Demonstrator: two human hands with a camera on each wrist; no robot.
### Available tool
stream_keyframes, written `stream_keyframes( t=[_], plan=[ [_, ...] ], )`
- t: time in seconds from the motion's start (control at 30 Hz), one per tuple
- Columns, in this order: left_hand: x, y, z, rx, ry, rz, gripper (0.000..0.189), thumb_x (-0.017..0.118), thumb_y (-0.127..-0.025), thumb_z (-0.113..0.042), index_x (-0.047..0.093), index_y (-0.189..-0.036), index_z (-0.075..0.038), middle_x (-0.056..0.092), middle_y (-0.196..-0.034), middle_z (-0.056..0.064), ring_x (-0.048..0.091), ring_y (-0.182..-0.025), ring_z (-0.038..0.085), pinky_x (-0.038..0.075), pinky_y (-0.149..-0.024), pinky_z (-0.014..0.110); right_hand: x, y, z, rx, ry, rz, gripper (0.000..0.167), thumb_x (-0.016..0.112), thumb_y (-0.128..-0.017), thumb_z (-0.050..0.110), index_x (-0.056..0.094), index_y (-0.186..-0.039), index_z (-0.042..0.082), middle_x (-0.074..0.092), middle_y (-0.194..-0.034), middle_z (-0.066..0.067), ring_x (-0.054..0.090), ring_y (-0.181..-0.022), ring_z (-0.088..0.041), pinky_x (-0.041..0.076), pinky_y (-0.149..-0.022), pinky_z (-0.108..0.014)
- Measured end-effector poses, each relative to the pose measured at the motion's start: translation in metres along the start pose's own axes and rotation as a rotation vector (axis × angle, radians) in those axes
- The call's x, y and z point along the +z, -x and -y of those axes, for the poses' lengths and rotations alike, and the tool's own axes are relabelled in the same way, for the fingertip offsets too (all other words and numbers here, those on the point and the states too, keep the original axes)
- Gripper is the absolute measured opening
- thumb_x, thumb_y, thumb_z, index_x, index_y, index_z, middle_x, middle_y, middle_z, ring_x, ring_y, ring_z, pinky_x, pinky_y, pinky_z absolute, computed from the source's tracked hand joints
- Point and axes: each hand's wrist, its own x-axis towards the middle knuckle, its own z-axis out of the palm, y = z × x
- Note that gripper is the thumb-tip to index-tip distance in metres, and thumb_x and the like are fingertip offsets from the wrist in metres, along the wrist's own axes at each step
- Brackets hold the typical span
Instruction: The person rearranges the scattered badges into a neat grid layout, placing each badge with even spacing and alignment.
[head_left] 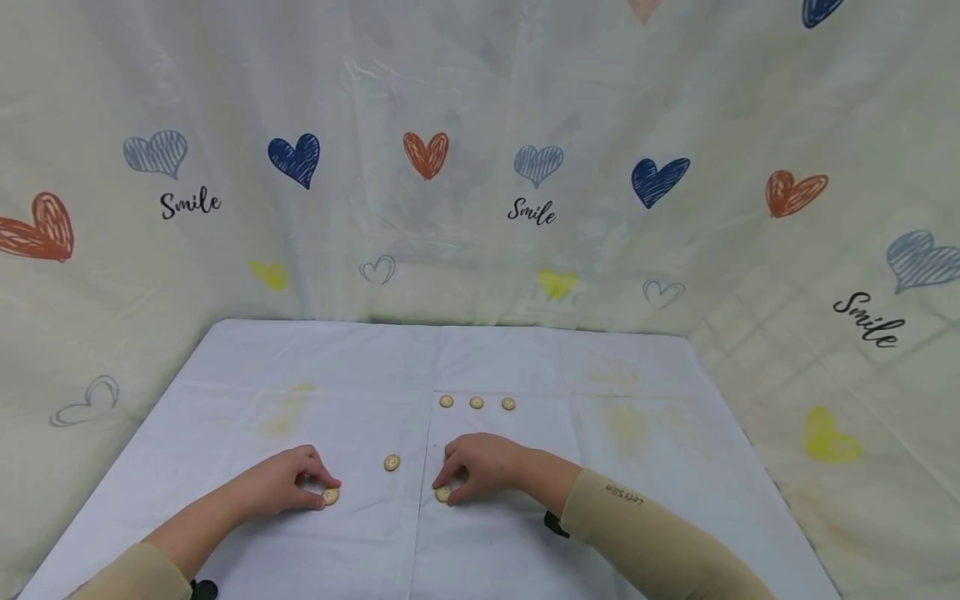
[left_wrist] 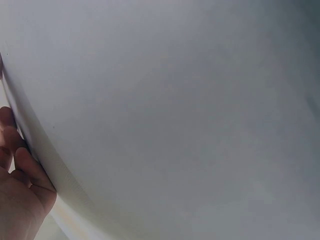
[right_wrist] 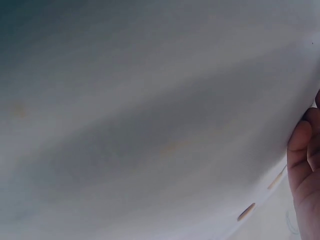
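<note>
Small round pale-wood discs with dark markings lie on a white cloth-covered table; the markings are too small to read. My left hand (head_left: 281, 483) pinches one wooden disc (head_left: 331, 497) between thumb and forefinger at the near left. To its right, my right hand (head_left: 487, 467) pinches another wooden disc (head_left: 443, 494), low at the cloth. A single wooden disc (head_left: 392, 462) lies between the hands, a little farther back. In the left wrist view, the left hand (left_wrist: 22, 195) shows curled fingers, its disc out of sight. The right hand (right_wrist: 305, 165) shows at that view's right edge.
Beyond the right hand, three wooden discs form a row: left disc (head_left: 446, 402), middle disc (head_left: 476, 402) and right disc (head_left: 508, 404). The white tablecloth (head_left: 360, 358) has creases and yellowish stains. A curtain (head_left: 480, 242) printed with hearts hangs behind and at both sides.
</note>
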Motion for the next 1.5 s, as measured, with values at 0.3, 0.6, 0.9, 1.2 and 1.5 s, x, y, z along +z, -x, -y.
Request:
stream_keyframes(
  t=[0.3,0.6,0.9,1.2,1.5],
  plan=[
    [0.001,0.000,0.000,-0.003,0.005,0.004,0.022,0.082,-0.081,-0.031,0.078,-0.102,-0.028,0.055,-0.093,-0.008,0.049,-0.082,0.006,0.043,-0.072,0.026,0.000,0.002,-0.001,0.007,0.032,0.008,0.028,0.079,-0.085,0.037,0.077,-0.112,0.035,0.057,-0.088,0.023,0.047,-0.076,0.003,0.039,-0.069,-0.015],
    [0.002,-0.001,0.002,-0.010,0.010,0.002,0.023,0.082,-0.080,-0.032,0.078,-0.102,-0.029,0.055,-0.094,-0.007,0.050,-0.084,0.006,0.043,-0.073,0.026,-0.002,0.005,0.000,-0.002,0.057,0.014,0.024,0.077,-0.087,0.035,0.077,-0.110,0.031,0.055,-0.084,0.021,0.046,-0.076,0.002,0.038,-0.070,-0.015],
    [0.004,0.003,0.009,-0.018,0.005,0.008,0.022,0.082,-0.080,-0.033,0.078,-0.102,-0.029,0.055,-0.094,-0.008,0.049,-0.082,0.006,0.042,-0.072,0.025,0.001,0.010,-0.005,0.051,-0.078,-0.069,0.019,0.078,-0.086,0.032,0.076,-0.106,0.031,0.055,-0.084,0.019,0.049,-0.077,0.003,0.041,-0.072,-0.016],
    [0.002,0.002,0.004,-0.008,0.001,0.003,0.023,0.082,-0.081,-0.034,0.078,-0.102,-0.029,0.055,-0.094,-0.009,0.049,-0.082,0.005,0.042,-0.072,0.025,-0.015,0.023,-0.022,0.211,-0.165,-0.123,0.021,0.078,-0.086,0.033,0.076,-0.107,0.034,0.057,-0.085,0.019,0.053,-0.082,-0.001,0.045,-0.076,-0.021],
    [0.002,0.000,0.002,-0.005,0.004,0.001,0.023,0.082,-0.081,-0.033,0.078,-0.103,-0.028,0.055,-0.094,-0.009,0.049,-0.082,0.005,0.042,-0.071,0.025,-0.029,0.049,-0.063,0.347,-0.202,-0.212,0.017,0.076,-0.087,0.032,0.076,-0.105,0.031,0.058,-0.083,0.014,0.055,-0.079,-0.007,0.047,-0.074,-0.028]
  ],
)
